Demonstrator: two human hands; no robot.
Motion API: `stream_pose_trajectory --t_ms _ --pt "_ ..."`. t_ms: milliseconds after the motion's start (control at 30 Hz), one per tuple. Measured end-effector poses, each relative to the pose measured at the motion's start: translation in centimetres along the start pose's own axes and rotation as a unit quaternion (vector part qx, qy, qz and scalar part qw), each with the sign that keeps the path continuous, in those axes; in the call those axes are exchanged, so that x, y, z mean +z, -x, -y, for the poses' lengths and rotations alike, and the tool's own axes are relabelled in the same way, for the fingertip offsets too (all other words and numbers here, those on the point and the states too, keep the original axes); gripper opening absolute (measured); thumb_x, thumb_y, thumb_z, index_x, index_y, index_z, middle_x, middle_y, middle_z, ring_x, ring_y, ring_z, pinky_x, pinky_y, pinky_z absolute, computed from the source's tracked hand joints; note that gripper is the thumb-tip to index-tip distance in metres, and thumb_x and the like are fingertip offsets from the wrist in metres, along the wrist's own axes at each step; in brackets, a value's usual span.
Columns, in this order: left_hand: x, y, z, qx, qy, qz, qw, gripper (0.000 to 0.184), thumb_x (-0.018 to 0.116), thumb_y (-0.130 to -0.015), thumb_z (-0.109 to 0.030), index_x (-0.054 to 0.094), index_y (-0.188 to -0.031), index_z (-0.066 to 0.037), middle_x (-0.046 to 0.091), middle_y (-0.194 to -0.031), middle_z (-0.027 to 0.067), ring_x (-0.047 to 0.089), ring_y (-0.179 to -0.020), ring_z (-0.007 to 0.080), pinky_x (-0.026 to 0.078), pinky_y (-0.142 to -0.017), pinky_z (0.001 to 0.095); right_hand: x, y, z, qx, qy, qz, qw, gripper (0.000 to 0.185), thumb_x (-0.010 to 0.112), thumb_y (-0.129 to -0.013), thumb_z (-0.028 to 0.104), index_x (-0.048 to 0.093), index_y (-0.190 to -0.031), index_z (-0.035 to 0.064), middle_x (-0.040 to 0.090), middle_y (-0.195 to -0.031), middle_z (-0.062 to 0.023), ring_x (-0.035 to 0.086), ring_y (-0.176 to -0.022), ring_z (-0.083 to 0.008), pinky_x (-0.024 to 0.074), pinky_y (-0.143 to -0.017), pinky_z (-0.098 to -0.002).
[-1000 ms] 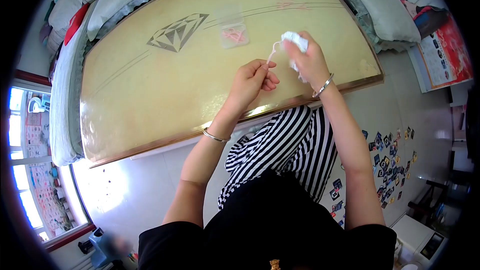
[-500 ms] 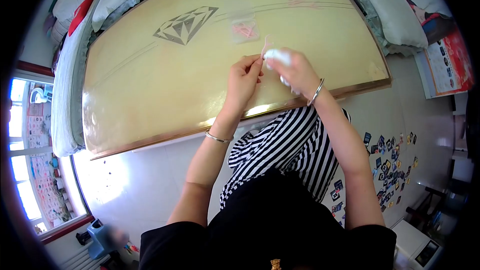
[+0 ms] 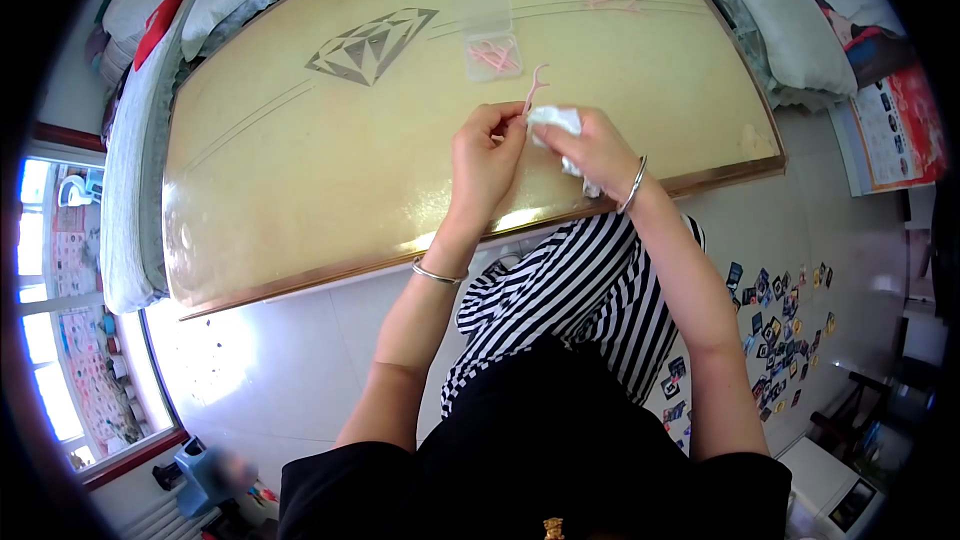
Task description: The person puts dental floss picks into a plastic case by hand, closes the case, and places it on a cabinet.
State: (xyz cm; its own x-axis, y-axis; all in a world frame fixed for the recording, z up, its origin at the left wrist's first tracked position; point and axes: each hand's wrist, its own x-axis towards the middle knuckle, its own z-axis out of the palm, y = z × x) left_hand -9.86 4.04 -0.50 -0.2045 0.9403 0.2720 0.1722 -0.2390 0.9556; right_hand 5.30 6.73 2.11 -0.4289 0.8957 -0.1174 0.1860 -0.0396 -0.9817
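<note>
My left hand [image 3: 484, 162] is closed in a pinch around the lower end of a pink floss pick [image 3: 535, 88], whose forked head points up and away from me. Just to its right, my right hand [image 3: 604, 152] grips a crumpled white tissue [image 3: 558, 121], held close against the pick near my left fingertips. Beyond my hands sits a small clear plastic box [image 3: 518, 66] with its lid raised; several pink floss picks [image 3: 492, 56] lie inside. More pink floss picks [image 3: 610, 2] rest at the far right of the table.
The glossy yellowish table [image 3: 320, 190] carries a diamond pattern and has a metal-trimmed edge in front of my legs. Pale sofas [image 3: 150, 160] border it at left, back and right. Several small cards [image 3: 775, 330] are scattered on the floor at right.
My right hand and the tissue have shifted slightly, and their blur is gone. The floss pick now stands out more clearly above my left fingers.
</note>
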Motion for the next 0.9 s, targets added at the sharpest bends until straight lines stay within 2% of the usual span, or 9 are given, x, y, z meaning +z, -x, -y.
stream_pose_trajectory --t_ms 100,167,300,367,433,500,633,733,900 --pt "-0.1 0.1 -0.8 -0.059 0.034 0.028 0.997 0.016 0.061 -0.084 -0.006 0.065 -0.098 0.001 0.061 -0.080 0.0020 0.052 -0.065 0.0052 0.041 -0.056 0.0188 -1.3 -1.1 1.5 -0.004 -0.064 -0.047 0.997 0.025 0.061 -0.085 0.027 0.063 -0.092 0.0026 0.055 -0.066 0.0033 0.048 -0.056 -0.0048 0.0397 -0.050 -0.0210" --pt "-0.3 0.1 -2.0 -0.153 0.139 0.043 0.977 0.016 0.061 -0.084 -0.007 0.063 -0.098 0.000 0.061 -0.078 0.0019 0.053 -0.064 0.0065 0.041 -0.056 0.0195 -1.3 -1.3 2.1 -0.015 -0.057 -0.046 0.997 0.025 0.062 -0.085 0.026 0.062 -0.094 0.0033 0.055 -0.068 0.0029 0.048 -0.057 -0.0047 0.0398 -0.051 -0.0208" --pt "-2.1 -1.2 -1.2 -0.183 0.204 0.029 0.961 0.015 0.061 -0.084 -0.008 0.061 -0.097 -0.001 0.059 -0.076 0.0006 0.053 -0.063 0.0072 0.041 -0.055 0.0197 0.2 -1.7 2.0 -0.011 -0.016 -0.008 1.000 0.022 0.060 -0.087 0.027 0.060 -0.088 0.0053 0.053 -0.068 0.0045 0.046 -0.058 -0.0030 0.0378 -0.052 -0.0194" --pt "-3.3 -3.1 -0.3 -0.111 0.087 0.025 0.990 0.013 0.062 -0.084 -0.009 0.061 -0.095 -0.002 0.059 -0.075 -0.0001 0.053 -0.063 0.0071 0.041 -0.056 0.0196 0.5 -3.0 1.5 -0.019 -0.005 -0.012 1.000 0.022 0.060 -0.087 0.027 0.060 -0.089 0.0050 0.053 -0.068 0.0044 0.047 -0.058 -0.0034 0.0381 -0.052 -0.0193" --pt "-4.0 -4.9 0.0 -0.097 0.047 0.031 0.994 0.013 0.062 -0.083 -0.009 0.062 -0.095 -0.002 0.059 -0.075 0.0002 0.054 -0.064 0.0073 0.041 -0.056 0.0196 0.5 -5.1 1.4 -0.049 -0.012 -0.039 0.998 0.030 0.062 -0.084 0.025 0.061 -0.103 0.0006 0.056 -0.067 0.0015 0.050 -0.057 -0.0059 0.0403 -0.050 -0.0227" --pt "-4.4 -6.6 0.5 -0.100 -0.028 0.050 0.993 0.014 0.062 -0.083 -0.010 0.062 -0.093 -0.001 0.060 -0.074 0.0007 0.054 -0.065 0.0074 0.042 -0.058 0.0202 0.8 -6.8 1.1 -0.050 -0.004 -0.034 0.998 0.034 0.061 -0.083 0.025 0.060 -0.107 0.0004 0.058 -0.068 0.0011 0.051 -0.057 -0.0069 0.0407 -0.050 -0.0231" --pt "-4.4 -9.3 2.3 -0.090 -0.037 0.062 0.993 0.014 0.062 -0.081 -0.010 0.063 -0.089 0.002 0.059 -0.069 0.0023 0.054 -0.060 0.0083 0.042 -0.054 0.0224 1.6 -9.4 -0.4 -0.027 0.031 -0.029 0.999 0.038 0.059 -0.082 0.024 0.059 -0.114 0.0048 0.060 -0.074 -0.0017 0.054 -0.059 -0.0091 0.0439 -0.054 -0.0246" --pt "-4.5 -10.8 3.4 -0.108 -0.086 0.091 0.986 0.014 0.062 -0.083 -0.011 0.063 -0.091 0.001 0.061 -0.075 0.0016 0.053 -0.065 0.0078 0.044 -0.060 0.0218 1.6 -10.5 -1.0 -0.042 0.050 -0.042 0.997 0.043 0.058 -0.080 0.022 0.057 -0.120 0.0074 0.063 -0.079 -0.0042 0.056 -0.062 -0.0101 0.0461 -0.057 -0.0253" --pt "-4.4 -11.2 4.6 -0.038 -0.161 0.110 0.980 0.015 0.062 -0.081 -0.011 0.065 -0.089 0.001 0.063 -0.073 0.0031 0.056 -0.064 0.0082 0.045 -0.059 0.0228 1.5 -10.8 -0.9 0.004 0.084 -0.031 0.996 0.049 0.058 -0.078 0.021 0.054 -0.125 0.0083 0.066 -0.085 -0.0065 0.059 -0.064 -0.0110 0.0474 -0.059 -0.0255"
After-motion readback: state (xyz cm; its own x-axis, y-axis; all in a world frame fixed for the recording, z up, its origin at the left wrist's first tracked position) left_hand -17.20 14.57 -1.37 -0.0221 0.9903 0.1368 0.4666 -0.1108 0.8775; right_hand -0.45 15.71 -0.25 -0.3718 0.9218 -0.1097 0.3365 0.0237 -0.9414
